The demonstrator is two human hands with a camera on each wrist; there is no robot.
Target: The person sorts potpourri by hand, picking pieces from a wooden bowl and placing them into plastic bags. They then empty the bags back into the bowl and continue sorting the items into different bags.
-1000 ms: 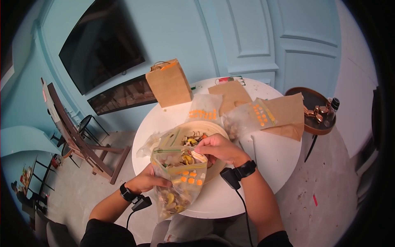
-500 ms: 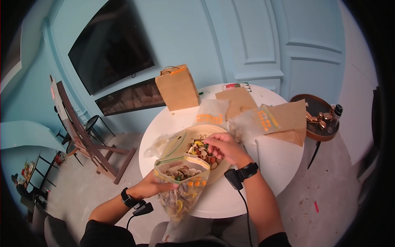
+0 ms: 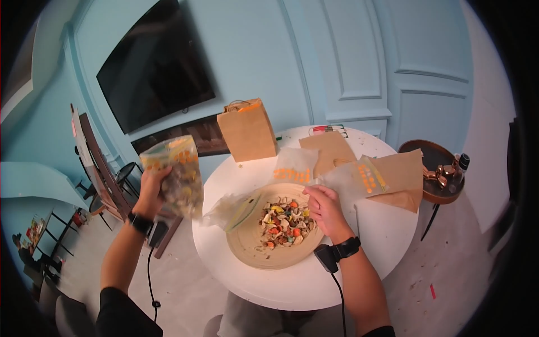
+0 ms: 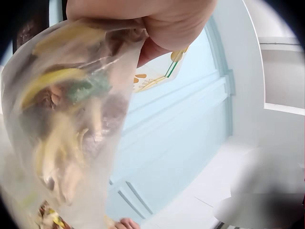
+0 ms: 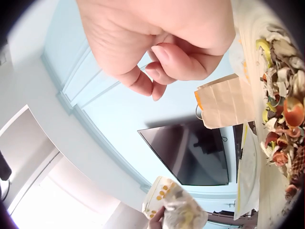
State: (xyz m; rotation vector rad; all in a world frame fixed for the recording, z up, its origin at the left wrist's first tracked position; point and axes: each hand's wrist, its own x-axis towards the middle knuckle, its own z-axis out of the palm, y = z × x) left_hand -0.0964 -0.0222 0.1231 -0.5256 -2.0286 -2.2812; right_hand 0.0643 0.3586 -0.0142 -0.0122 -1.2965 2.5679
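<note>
Raised to the left of the round table, my left hand grips a frosted zip bag of dried potpourri with orange paw marks. The left wrist view shows yellow, green and brown pieces through the bag. My right hand hovers at the right edge of a pale round plate. Its fingers are loosely curled with nothing seen between them. Loose potpourri in orange, yellow, brown and cream lies heaped on the plate. A clear zip bag overlaps the plate's left rim.
On the white table stands a brown paper bag at the back. Flat paper bags and frosted bags lie behind the plate. A side table at the right bears a shiny copper-coloured figurine and a bottle.
The left hand has lifted the filled zip bag from over the plate up and to the left, uncovering the potpourri. The right hand has moved from the bag's mouth to the plate's right side.
</note>
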